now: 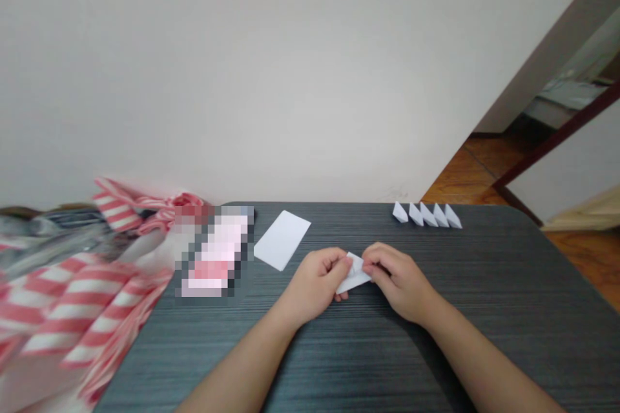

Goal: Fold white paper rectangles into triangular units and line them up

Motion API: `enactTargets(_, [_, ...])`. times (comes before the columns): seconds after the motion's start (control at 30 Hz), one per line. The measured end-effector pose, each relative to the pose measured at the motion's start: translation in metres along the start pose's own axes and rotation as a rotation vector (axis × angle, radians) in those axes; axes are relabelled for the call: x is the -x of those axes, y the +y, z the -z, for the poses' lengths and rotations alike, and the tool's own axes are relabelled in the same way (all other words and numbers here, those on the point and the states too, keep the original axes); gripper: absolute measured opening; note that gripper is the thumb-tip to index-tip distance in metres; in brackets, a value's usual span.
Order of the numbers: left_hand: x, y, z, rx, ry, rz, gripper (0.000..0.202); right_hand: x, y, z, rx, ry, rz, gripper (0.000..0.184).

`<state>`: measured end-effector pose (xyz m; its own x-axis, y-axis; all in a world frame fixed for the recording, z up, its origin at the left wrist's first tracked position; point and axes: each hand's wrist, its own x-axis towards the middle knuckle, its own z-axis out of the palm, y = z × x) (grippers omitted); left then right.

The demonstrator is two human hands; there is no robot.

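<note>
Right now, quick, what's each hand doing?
Left hand: closed, holding the folded white paper.
Right hand: closed, pinching the same folded white paper.

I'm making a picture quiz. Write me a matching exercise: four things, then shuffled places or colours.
1. Single folded paper
2. Flat sheet
3. Five paper pieces
4. Striped cloth

A. Beyond the left hand, to its left
B. Red and white
C. Held by left hand and right hand
D. In a row near the table's far edge

1-C; 2-A; 3-D; 4-B
</note>
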<state>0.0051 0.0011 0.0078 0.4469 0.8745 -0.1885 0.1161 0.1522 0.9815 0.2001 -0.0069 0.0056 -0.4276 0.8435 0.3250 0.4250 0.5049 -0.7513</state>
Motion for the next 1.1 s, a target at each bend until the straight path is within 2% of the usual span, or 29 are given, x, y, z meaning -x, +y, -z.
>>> enactTargets(0.27, [0.0015, 0.0040, 0.0022, -0.125, -0.002, -0.040, 0.035, 0.0003, 0.0000, 0.0005, 0.051, -0.027, -0.037, 0.012])
enactTargets(0.43, [0.0022, 0.0059, 0.0006, -0.104, -0.014, -0.035, 0.039, -0.0002, 0.0013, 0.0001, 0.086, -0.029, -0.056, 0.011])
enactTargets(0.57, [0.0025, 0.0064, -0.0018, -0.033, -0.037, -0.031, 0.027, -0.0003, 0.0027, -0.0001, 0.107, -0.016, -0.063, 0.011])
enactTargets(0.67, [0.0021, 0.0049, -0.0021, -0.081, -0.021, -0.018, 0.021, -0.0004, 0.0029, -0.0003, 0.105, -0.007, -0.063, 0.011])
enactTargets(0.9, [0.0015, 0.0042, 0.0008, -0.091, -0.054, -0.023, 0.030, -0.0002, 0.0019, -0.0007, 0.084, 0.000, -0.079, 0.012])
enactTargets(1.0, [0.0014, 0.0059, 0.0006, -0.079, -0.055, -0.017, 0.029, 0.0017, 0.0031, -0.0029, -0.007, 0.022, -0.149, 0.004])
enactTargets(1.1, [0.0012, 0.0049, 0.0000, -0.063, -0.040, -0.020, 0.028, 0.0033, 0.0047, -0.0059, -0.175, 0.033, -0.256, 0.017])
